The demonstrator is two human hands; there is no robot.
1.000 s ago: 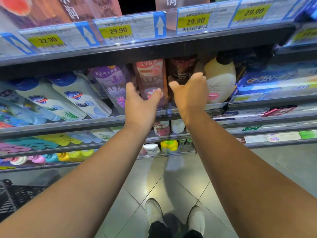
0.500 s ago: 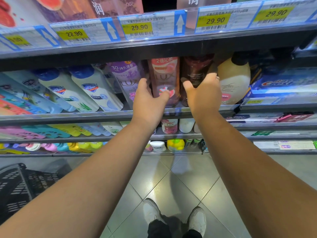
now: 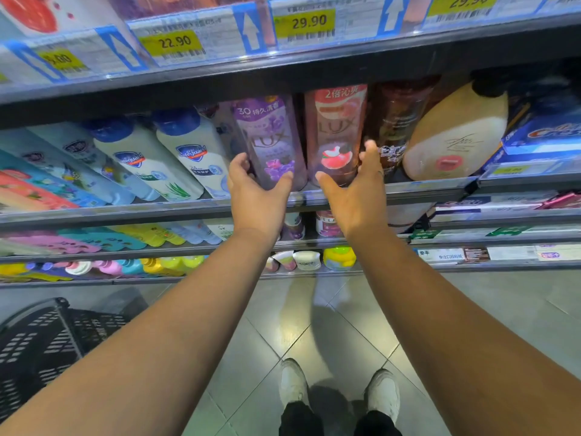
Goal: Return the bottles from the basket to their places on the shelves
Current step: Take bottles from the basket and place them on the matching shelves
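Both forearms are bare along their whole visible length. A thin ring (image 3: 380, 173) sits on one finger of the right hand (image 3: 355, 196); its colour is hard to tell. Well to the right of the black basket (image 3: 47, 341) are two white sneakers with rounded toes, the left sneaker (image 3: 292, 382) nearer the basket than the right sneaker (image 3: 383, 391). Black trouser legs (image 3: 300, 418) cover the tops of both.

At the front edge of the shelf (image 3: 424, 192), the left hand (image 3: 257, 196) cups the purple bottle (image 3: 270, 136) at its base, contact unclear. The right hand (image 3: 355, 196) spreads loosely before the pink bottle (image 3: 336, 127). A black basket (image 3: 41, 344) stands on the floor.
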